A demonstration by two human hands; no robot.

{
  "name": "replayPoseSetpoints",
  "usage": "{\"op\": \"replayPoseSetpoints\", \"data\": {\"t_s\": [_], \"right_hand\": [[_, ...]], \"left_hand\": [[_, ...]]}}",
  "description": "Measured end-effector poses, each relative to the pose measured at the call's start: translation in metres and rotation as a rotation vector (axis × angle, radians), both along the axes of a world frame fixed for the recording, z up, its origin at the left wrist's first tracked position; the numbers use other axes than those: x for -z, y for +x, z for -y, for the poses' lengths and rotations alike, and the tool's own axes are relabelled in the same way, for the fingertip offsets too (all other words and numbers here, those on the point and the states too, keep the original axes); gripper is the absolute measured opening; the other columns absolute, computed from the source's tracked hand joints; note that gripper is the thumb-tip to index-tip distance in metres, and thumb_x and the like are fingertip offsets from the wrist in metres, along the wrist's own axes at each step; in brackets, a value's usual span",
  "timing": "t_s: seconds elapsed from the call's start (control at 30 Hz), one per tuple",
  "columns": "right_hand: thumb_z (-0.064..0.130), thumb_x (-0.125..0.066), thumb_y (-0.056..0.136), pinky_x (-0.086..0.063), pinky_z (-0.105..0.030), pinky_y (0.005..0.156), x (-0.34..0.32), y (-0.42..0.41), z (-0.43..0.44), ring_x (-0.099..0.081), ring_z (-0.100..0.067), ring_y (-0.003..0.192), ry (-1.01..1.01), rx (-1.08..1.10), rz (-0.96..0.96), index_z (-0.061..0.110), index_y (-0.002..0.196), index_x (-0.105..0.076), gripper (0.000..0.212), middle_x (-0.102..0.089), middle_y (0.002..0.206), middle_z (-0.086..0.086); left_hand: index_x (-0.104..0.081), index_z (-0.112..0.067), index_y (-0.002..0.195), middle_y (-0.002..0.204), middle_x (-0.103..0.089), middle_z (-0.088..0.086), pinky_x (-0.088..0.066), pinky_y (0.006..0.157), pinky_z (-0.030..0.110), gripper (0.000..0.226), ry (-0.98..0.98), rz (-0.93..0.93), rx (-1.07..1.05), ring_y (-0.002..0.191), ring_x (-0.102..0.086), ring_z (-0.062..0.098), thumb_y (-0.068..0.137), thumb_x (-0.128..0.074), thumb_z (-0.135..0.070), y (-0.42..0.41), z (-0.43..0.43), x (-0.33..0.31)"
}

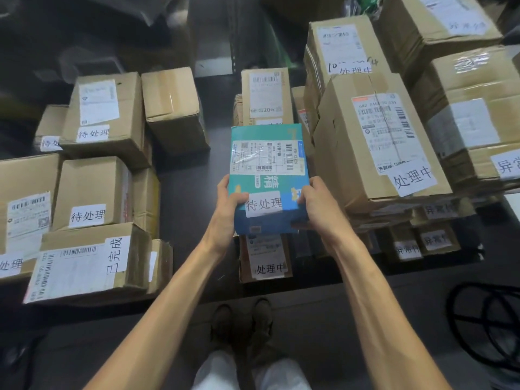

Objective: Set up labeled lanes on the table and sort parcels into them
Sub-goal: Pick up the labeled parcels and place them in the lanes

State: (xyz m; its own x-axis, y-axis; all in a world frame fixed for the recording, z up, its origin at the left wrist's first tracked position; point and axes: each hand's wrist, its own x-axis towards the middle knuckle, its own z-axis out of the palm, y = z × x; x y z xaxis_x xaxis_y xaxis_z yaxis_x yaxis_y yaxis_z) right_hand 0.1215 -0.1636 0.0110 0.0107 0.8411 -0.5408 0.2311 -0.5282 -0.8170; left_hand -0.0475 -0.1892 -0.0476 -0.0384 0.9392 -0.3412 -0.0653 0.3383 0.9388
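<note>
Right now you hold the blue parcel (267, 164) in both hands over the middle strip of the dark counter (183, 190), between the stacks on your left and those on your right. Your left grip (228, 205) is clamped on the parcel's near left edge, with the thumb lying on the top face. Your right grip (315, 199) is clamped on the near right edge, fingers curled over the top. A white slip (263, 204) reading 待处理 sits on the top face between your two thumbs. A shipping label (267, 157) under clear tape covers the far half. You cannot tell whether the parcel touches anything beneath it. In view, its near end covers part of a low carton (266, 258) tagged 处理中 at the counter's front edge.

To your left, the cartons carry 待处理 slips: a tall carton (104, 114) at the back and a square carton (90, 190) nearer you. In front of them lies a flat carton (84, 266) marked 已完成. To your right, a big carton (371, 142) tagged 处理中 stands just beside the parcel. A rear carton (340, 46) behind it bears the same words. Further right, a side carton (475, 114) has a slip beginning 异常. Your shoes (242, 322) show on the floor (365, 319) below the counter's edge.
</note>
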Motion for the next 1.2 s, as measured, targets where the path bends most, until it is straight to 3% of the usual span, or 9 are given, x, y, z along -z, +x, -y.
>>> {"op": "replayPoseSetpoints", "data": {"t_s": [0.43, 0.53, 0.63, 0.73, 0.83, 0.97, 1.03, 1.13, 1.2], "right_hand": [[0.012, -0.038, 0.096, -0.051, -0.040, 0.079, 0.008, -0.003, 0.001, -0.057, -0.017, 0.093, -0.020, 0.028, -0.015, 0.014, 0.101, -0.048, 0.011, -0.065, 0.103, 0.002], [0.018, -0.041, 0.099, -0.053, -0.042, 0.090, 0.010, 0.002, 0.005, -0.059, -0.018, 0.103, -0.034, 0.018, -0.031, 0.016, 0.102, -0.053, 0.012, -0.066, 0.110, 0.003], [0.032, -0.046, 0.099, -0.049, -0.048, 0.105, 0.014, 0.007, 0.013, -0.061, -0.016, 0.115, -0.035, 0.017, -0.036, 0.022, 0.113, -0.060, 0.022, -0.067, 0.119, 0.006], [0.050, -0.046, 0.098, -0.046, -0.044, 0.108, 0.020, 0.009, 0.023, -0.059, -0.010, 0.119, -0.026, 0.020, -0.044, 0.029, 0.127, -0.058, 0.038, -0.066, 0.126, 0.009], [0.070, -0.045, 0.087, -0.043, -0.040, 0.109, 0.024, 0.007, 0.033, -0.058, -0.009, 0.125, -0.031, 0.063, -0.066, 0.033, 0.139, -0.054, 0.065, -0.065, 0.133, 0.011], [0.073, -0.025, 0.099, -0.031, -0.040, 0.112, 0.031, 0.004, 0.049, -0.048, -0.011, 0.129, -0.105, 0.162, -0.095, 0.032, 0.148, -0.048, 0.068, -0.055, 0.135, 0.012], [0.086, -0.021, 0.088, -0.027, -0.046, 0.114, 0.041, 0.005, 0.058, -0.049, -0.016, 0.129, -0.173, 0.233, -0.092, 0.026, 0.153, -0.042, 0.092, -0.055, 0.137, 0.005], [0.110, -0.024, 0.053, -0.023, -0.050, 0.118, 0.063, 0.006, 0.068, -0.044, -0.022, 0.142, -0.242, 0.219, -0.099, 0.029, 0.158, -0.036, 0.133, -0.050, 0.154, -0.001], [0.113, -0.028, 0.047, -0.026, -0.055, 0.120, 0.087, 0.006, 0.073, -0.047, -0.024, 0.140, -0.252, 0.135, -0.140, 0.034, 0.156, -0.037, 0.135, -0.054, 0.151, -0.001]], "left_hand": [[-0.029, -0.017, 0.146, 0.119, -0.066, -0.012, -0.053, 0.080, 0.014, 0.063, 0.034, 0.028, -0.052, 0.106, -0.067, -0.002, 0.088, -0.044, -0.038, 0.001, -0.002, 0.005], [-0.037, -0.014, 0.146, 0.116, -0.073, -0.013, -0.056, 0.086, 0.022, 0.062, 0.012, 0.082, -0.087, 0.112, -0.068, 0.007, 0.092, -0.039, -0.046, -0.001, 0.001, 0.007], [-0.045, -0.020, 0.144, 0.134, -0.066, -0.004, -0.045, 0.112, 0.044, 0.063, -0.025, 0.077, -0.107, 0.127, -0.061, 0.015, 0.094, -0.031, -0.055, -0.007, 0.004, 0.012], [-0.036, -0.026, 0.152, 0.150, -0.053, -0.001, -0.029, 0.121, 0.052, 0.075, -0.099, 0.039, -0.150, 0.139, -0.048, 0.018, 0.089, -0.029, -0.065, -0.010, 0.009, 0.019], [-0.035, -0.027, 0.153, 0.153, -0.048, 0.000, -0.032, 0.117, 0.051, 0.076, -0.175, 0.025, -0.196, 0.139, -0.046, 0.021, 0.089, -0.027, -0.068, -0.010, 0.017, 0.023], [-0.031, -0.025, 0.157, 0.160, -0.039, 0.007, -0.032, 0.117, 0.057, 0.065, -0.379, 0.026, -0.255, 0.143, -0.041, 0.031, 0.105, -0.015, -0.061, -0.005, 0.032, 0.036], [-0.032, -0.024, 0.157, 0.160, -0.037, 0.008, -0.032, 0.116, 0.060, 0.067, -0.472, 0.051, -0.224, 0.144, -0.040, 0.034, 0.104, -0.017, -0.063, -0.003, 0.040, 0.042], [-0.058, -0.029, 0.129, 0.139, -0.059, 0.009, -0.037, 0.112, 0.061, 0.070, -0.488, 0.087, -0.087, 0.130, -0.052, 0.032, 0.086, -0.029, -0.076, 0.000, 0.048, 0.042], [-0.065, -0.028, 0.113, 0.123, -0.068, 0.008, -0.043, 0.108, 0.060, 0.069, -0.488, 0.084, -0.016, 0.120, -0.058, 0.030, 0.076, -0.032, -0.077, 0.003, 0.051, 0.041]]}}
